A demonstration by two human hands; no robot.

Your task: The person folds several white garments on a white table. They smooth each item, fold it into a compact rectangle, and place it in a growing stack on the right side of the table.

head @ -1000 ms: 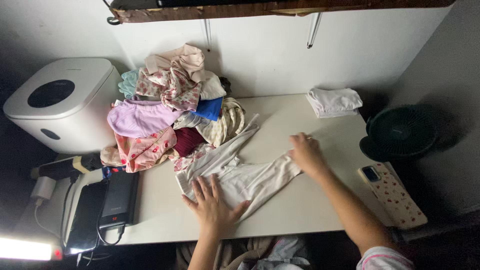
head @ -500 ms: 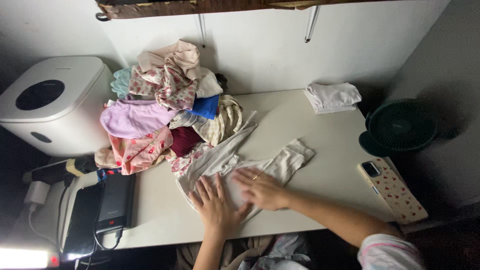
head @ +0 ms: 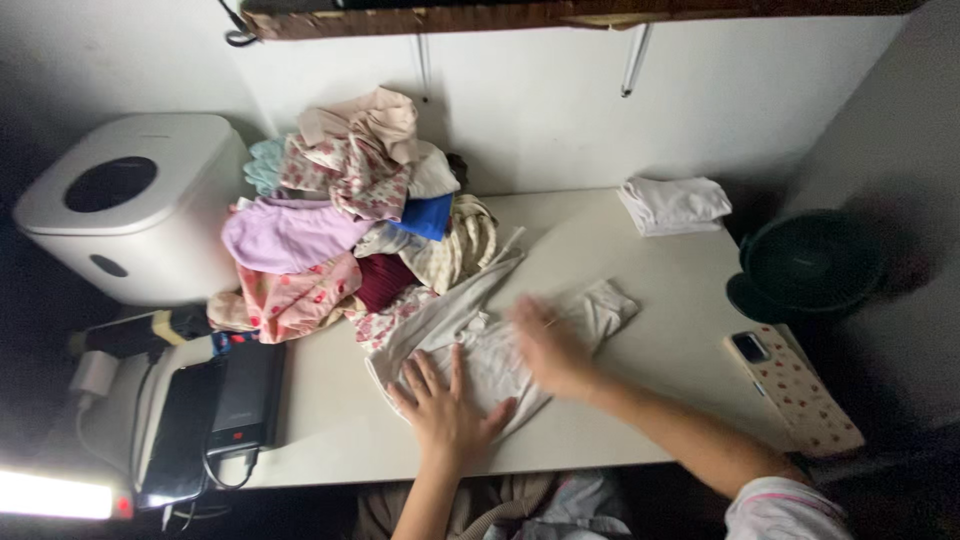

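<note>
Now my left hand (head: 447, 412) lies flat with fingers spread wide on the cream garment (head: 480, 340), pressing its lower part at about six o'clock of the table (head: 650, 330). My right hand (head: 550, 350) is blurred over the middle of the same cloth; it seems open and flat, holding nothing, but I cannot tell this surely.

I think the risk is at ten o'clock: the pile of clothes (head: 350, 220) leans on the upper sleeve of the garment, so a strong pull could drag pieces down or wrinkle the fold. The power bank (head: 245, 395) with its cable sits near the left edge and could be pushed.

I count one garment under the hands, one pile, one folded white cloth (head: 675, 205) at one o'clock, one dark fan (head: 810, 265), one phone (head: 795, 390), one white machine (head: 135, 205).
</note>
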